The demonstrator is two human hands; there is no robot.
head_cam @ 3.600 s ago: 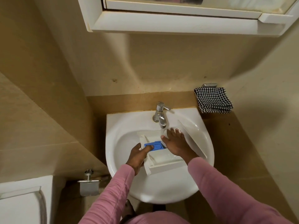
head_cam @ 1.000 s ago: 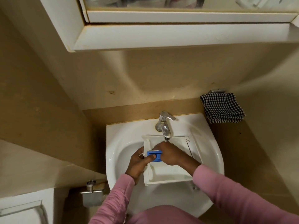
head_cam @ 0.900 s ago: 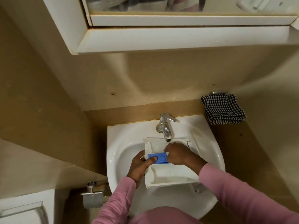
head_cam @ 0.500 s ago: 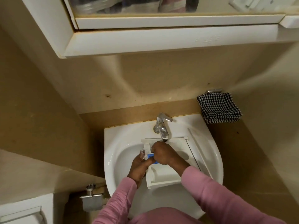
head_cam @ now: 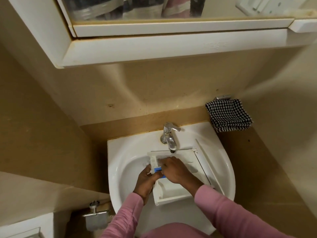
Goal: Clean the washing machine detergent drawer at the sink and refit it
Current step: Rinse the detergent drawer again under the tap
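The white sink (head_cam: 120, 152) holds the detergent drawer (head_cam: 173, 191) lying in its basin, far end under the tap (head_cam: 169, 136). The left hand (head_cam: 145, 181) grips the drawer's left wall. The right hand (head_cam: 175, 170) lies over the blue insert (head_cam: 158, 169), fingers bent down; whether it grips, I cannot tell.

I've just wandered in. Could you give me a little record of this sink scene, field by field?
place: white sink under a chrome tap
in the sink: white detergent drawer with a blue insert
left hand: grips the drawer's left edge, thumb against the insert
right hand: lies over the insert; grip hidden
nearby: checked cloth on the wall, right
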